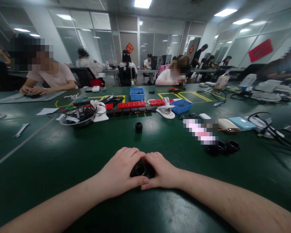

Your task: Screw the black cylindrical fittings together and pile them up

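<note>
Both hands are down on the green table (63, 155) at its near edge, pressed together around a small black ring (140, 170). The left hand (120, 173) curls round it from the left and the right hand (161, 171) from the right, thumbs meeting in front; each hand grips the ring, whose open top shows in the gap between them. Just beyond, near the middle of the table, a similar black ring (139, 127) stands alone. To the right, two more black rings (224, 146) lie touching each other, beside a blurred patch. Farther back a row of red power strips (132, 104) runs across, with a white clamp (166, 110) and a blue tray (181, 106) at its right end and a second blue tray (137, 94) behind. A metal bowl (77, 118) holding black cables sits to the left, and a wrench (21, 130) lies well apart, farther left. Phones (242, 123) and cables rest far right. Other people sit working at the far side and at desks beyond
</note>
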Motion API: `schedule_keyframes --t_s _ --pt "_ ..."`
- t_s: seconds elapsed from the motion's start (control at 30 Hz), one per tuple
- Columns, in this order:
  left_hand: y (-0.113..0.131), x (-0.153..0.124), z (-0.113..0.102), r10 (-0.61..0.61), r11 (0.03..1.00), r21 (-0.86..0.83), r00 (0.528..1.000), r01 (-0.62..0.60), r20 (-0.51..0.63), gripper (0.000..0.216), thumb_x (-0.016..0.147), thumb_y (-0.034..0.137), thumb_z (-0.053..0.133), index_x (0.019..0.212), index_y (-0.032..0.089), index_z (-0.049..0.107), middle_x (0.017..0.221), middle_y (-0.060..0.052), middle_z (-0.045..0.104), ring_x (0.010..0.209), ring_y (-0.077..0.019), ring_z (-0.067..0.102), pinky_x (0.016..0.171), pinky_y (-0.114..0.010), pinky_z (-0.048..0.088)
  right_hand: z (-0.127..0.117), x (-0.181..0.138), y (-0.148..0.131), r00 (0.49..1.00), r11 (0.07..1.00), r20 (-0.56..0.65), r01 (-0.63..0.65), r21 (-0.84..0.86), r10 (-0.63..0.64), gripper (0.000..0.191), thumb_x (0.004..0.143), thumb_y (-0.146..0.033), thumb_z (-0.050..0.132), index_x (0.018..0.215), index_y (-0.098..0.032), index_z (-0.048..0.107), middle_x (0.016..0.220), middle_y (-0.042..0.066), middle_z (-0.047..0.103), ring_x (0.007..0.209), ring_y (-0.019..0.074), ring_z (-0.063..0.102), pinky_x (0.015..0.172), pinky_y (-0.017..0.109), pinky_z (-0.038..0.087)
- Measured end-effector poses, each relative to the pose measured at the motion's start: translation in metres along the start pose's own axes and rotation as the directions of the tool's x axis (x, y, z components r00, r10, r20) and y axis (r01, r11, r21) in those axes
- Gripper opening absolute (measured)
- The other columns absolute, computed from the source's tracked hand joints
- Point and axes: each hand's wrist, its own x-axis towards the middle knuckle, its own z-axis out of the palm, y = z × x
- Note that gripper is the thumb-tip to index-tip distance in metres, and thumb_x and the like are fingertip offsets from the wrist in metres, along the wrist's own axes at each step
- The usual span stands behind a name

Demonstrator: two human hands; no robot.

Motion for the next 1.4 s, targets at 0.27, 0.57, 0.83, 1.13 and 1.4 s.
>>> schedule_keyframes --t_s 0.27,0.57,0.83,1.13,1.4 --pt "-0.01 -0.004 -0.021 0.184 0.969 -0.209 0.956 -0.136 0.231 0.051 0.079 0.01 0.058 0.122 0.036 0.048 0.125 0.003 0.05 0.114 -0.0165 0.045 0.098 -0.03 0.034 -0.007 0.002 0.005 0.988 0.994 0.12 0.094 0.053 -0.1 0.048 0.064 -0.037 0.073 0.105 -0.017 0.057 0.095 0.004 0.059 0.089 0.0195 0.052 0.08 0.033 0.036" --pt "-0.009 0.0 -0.013 0.104 0.982 -0.177 0.96 -0.058 0.259 0.038 0.079 0.013 0.059 0.113 0.028 0.056 0.111 -0.001 0.056 0.102 -0.018 0.052 0.089 -0.029 0.039 -0.004 0.004 0.006 0.992 0.998 0.116 0.052 0.034 -0.056 0.04 0.061 -0.043 0.074 0.087 -0.016 0.058 0.079 0.0 0.056 0.078 0.0158 0.051 0.073 0.029 0.035" --pt "0.009 0.002 0.002 -0.137 0.991 0.022 0.981 0.135 0.137 0.024 0.071 0.034 0.067 0.086 0.018 0.057 0.086 -0.002 0.055 0.08 -0.022 0.054 0.07 -0.034 0.043 0.003 0.003 -0.002 0.999 0.998 0.027 -0.023 -0.062 0.025 0.048 0.055 -0.051 0.074 0.081 -0.016 0.055 0.076 0.0 0.056 0.071 0.0157 0.05 0.068 0.028 0.035" --pt "0.004 0.0 0.001 -0.033 0.999 -0.029 0.998 0.034 0.056 0.04 0.07 0.041 0.068 0.102 0.02 0.056 0.102 -0.004 0.058 0.095 -0.0242 0.052 0.084 -0.04 0.041 -0.002 0.001 -0.002 0.998 0.999 0.042 0.045 -0.03 -0.044 0.062 0.054 -0.055 0.072 0.101 -0.016 0.055 0.087 0.005 0.059 0.079 0.0193 0.052 0.074 0.033 0.036" --pt "-0.008 -0.004 -0.017 0.189 0.971 -0.187 0.955 -0.147 0.23 0.043 0.081 0.011 0.053 0.119 0.031 0.053 0.124 0.001 0.052 0.113 -0.0185 0.047 0.097 -0.031 0.035 -0.011 0.002 0.007 0.979 0.988 0.154 0.123 0.091 -0.136 0.038 0.065 -0.035 0.072 0.097 -0.017 0.058 0.089 0.002 0.059 0.087 0.0182 0.052 0.081 0.033 0.035"
